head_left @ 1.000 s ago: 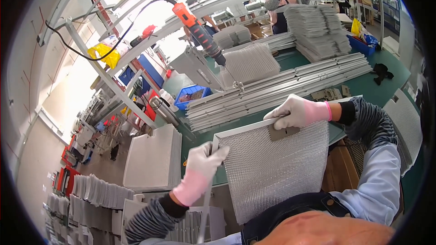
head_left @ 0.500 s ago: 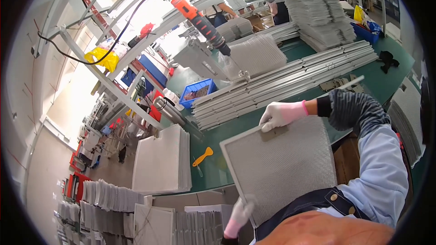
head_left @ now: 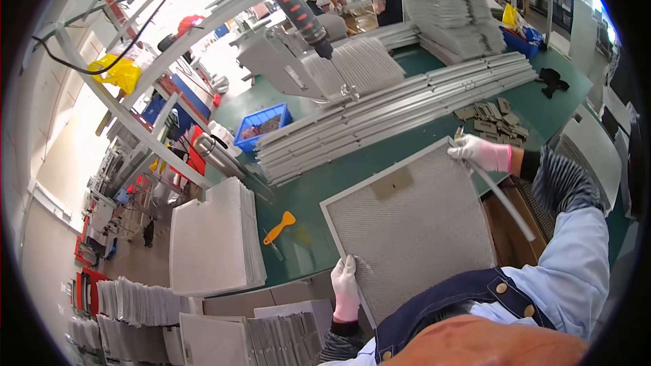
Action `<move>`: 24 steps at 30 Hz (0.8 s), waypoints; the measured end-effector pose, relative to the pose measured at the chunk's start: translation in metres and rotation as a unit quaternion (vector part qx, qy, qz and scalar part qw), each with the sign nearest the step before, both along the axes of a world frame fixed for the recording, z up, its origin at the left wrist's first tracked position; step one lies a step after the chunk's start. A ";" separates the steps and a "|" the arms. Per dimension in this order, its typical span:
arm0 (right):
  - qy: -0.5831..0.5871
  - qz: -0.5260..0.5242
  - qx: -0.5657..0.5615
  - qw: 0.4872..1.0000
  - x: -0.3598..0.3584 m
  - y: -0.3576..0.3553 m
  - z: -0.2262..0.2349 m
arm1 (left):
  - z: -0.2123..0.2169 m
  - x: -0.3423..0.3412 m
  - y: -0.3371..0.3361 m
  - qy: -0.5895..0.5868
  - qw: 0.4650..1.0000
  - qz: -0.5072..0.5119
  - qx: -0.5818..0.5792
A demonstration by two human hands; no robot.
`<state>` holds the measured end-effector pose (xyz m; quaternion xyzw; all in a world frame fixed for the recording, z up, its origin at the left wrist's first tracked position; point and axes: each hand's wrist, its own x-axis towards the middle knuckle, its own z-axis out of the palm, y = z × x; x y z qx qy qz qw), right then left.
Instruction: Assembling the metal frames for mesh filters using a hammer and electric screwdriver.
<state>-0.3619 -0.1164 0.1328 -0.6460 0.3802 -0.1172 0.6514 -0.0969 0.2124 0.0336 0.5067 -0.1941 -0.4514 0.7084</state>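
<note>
A grey mesh filter panel (head_left: 420, 224) with a pale metal edge along its top and left leans against my body, tilted over the table's front edge. Its left edge is pinched low down by my left hand (head_left: 346, 285), in a white glove with a pink cuff. My right hand (head_left: 480, 153), gloved alike, is closed at the far right corner. From that corner a thin pale frame strip (head_left: 505, 203) slants down to the right, standing apart from the mesh's right side. A small tan plate (head_left: 393, 186) sits at the panel's far edge.
Beyond the panel lie long metal strips (head_left: 393, 115), a pile of small tan plates (head_left: 495, 122) and a blue bin (head_left: 261, 127). Stacked panels (head_left: 213, 240), a yellow scraper (head_left: 279, 228) and a steel flask (head_left: 215, 152) stand left. A power screwdriver (head_left: 291, 7) hangs overhead.
My right hand has moved from the panel's top edge to its far right corner. The strip, earlier pointing out past the corner, now slants down. My left hand sits higher on the left edge.
</note>
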 end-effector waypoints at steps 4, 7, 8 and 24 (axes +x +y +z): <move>-0.089 -0.052 0.076 0.992 -0.029 0.052 -0.061 | -0.035 0.006 -0.013 0.012 0.999 0.027 0.022; -0.152 -0.070 0.203 0.965 -0.058 0.090 -0.094 | -0.032 -0.001 -0.019 0.013 0.997 0.051 0.057; -0.116 -0.053 0.196 0.972 -0.070 0.104 -0.099 | -0.032 -0.003 -0.020 0.006 0.996 0.066 0.065; -0.201 -0.134 -0.352 0.904 0.003 0.076 -0.020 | 0.152 -0.007 0.029 -0.386 0.881 0.271 0.034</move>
